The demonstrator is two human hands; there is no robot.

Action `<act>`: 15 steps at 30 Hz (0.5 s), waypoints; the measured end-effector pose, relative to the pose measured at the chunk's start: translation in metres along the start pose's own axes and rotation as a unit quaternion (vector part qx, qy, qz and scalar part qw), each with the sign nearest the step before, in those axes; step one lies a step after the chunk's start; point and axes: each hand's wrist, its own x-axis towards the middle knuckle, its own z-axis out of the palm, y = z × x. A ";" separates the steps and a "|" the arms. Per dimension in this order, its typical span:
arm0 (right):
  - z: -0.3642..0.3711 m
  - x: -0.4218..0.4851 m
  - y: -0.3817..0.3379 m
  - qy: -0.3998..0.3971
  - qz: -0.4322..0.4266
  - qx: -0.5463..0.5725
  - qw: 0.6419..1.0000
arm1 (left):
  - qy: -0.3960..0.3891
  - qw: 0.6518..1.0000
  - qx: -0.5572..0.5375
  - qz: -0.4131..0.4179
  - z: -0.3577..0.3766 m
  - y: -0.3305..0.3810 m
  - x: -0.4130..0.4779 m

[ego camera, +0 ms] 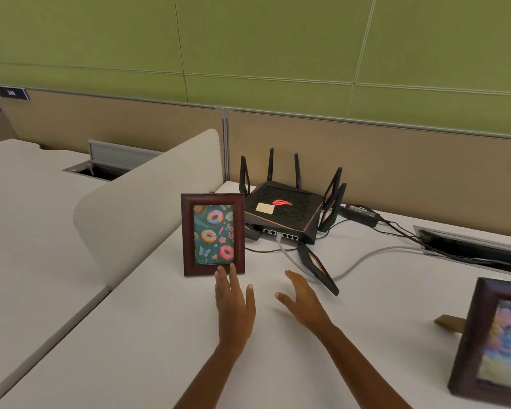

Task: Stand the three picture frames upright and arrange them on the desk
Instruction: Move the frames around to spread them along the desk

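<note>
— Dark reddish wood: that is the doughnut frame (213,234), yes? Where does it stand?

— Upright on the white desk (148,335), near its left edge, just in front of the black router (283,212) and beside the pale rounded divider (148,199). Its picture shows doughnuts on a teal ground.

— And the hands?

— The left hand (233,305) lies flat and spread, fingers straight, its fingertips (220,271) at the frame's bottom edge. Whether they touch the wood or only overlap it I cannot tell. It grasps nothing.

— The right one?

— The right hand (303,304) hovers low over the desk, palm turned inward, fingers loose and apart, empty, clear of the frame and close to one fallen router antenna (317,268).

— Any other frames?

— A second frame (493,340) stands at the right edge, cut off by the view, with pastel blobs in its picture and a brown prop (450,322) showing behind it. It is well apart from both hands.

— What else is there?

— Grey and black cables (366,255) run from the router to a cable slot (469,246) on the right.
</note>
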 end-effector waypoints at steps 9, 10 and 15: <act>-0.084 -0.066 0.009 0.089 -0.067 -0.050 0.993 | -0.036 0.995 -0.084 0.046 0.039 0.092 -0.037; -0.097 -0.074 0.010 0.098 -0.073 -0.049 0.991 | -0.046 0.993 -0.100 0.052 0.043 0.105 -0.044; -0.161 -0.117 0.020 0.175 -0.113 -0.047 0.977 | -0.088 0.974 -0.177 0.109 0.065 0.172 -0.076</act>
